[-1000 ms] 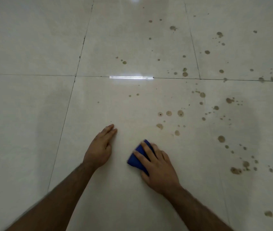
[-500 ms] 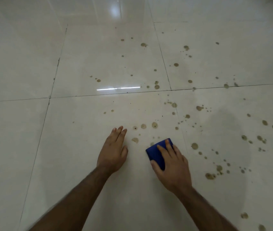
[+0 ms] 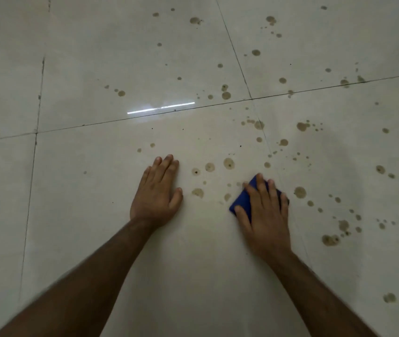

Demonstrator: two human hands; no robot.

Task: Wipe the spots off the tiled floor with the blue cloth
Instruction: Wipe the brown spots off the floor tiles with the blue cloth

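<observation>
Nearest the camera, two bare forearms reach forward over the pale tiled floor (image 3: 91,210). The left hand (image 3: 156,194) lies flat on a bare stretch of tile, fingers straight and close together with the thumb out to the side, most likely propping the person's weight while the other arm works. The right hand (image 3: 265,212) presses down on the blue cloth (image 3: 241,203), its grip spread wide with straight fingers laid across the top, so the folded pad sits flat against the tile; only the cloth's left part and far corner show past the fingers. The cloth lies at the near edge of a cluster of brown spots (image 3: 218,166), several just beside it to the left and ahead, and a larger spot (image 3: 300,192) close on its right. The wiping looks barely begun, since marks surround the pad on three sides. Nothing stands on the floor in the cloth's way. Beyond, dark grout lines (image 3: 242,69) cross the floor, more spots scatter to the right and far side, and a bright light reflection (image 3: 160,108) lies along one joint.
</observation>
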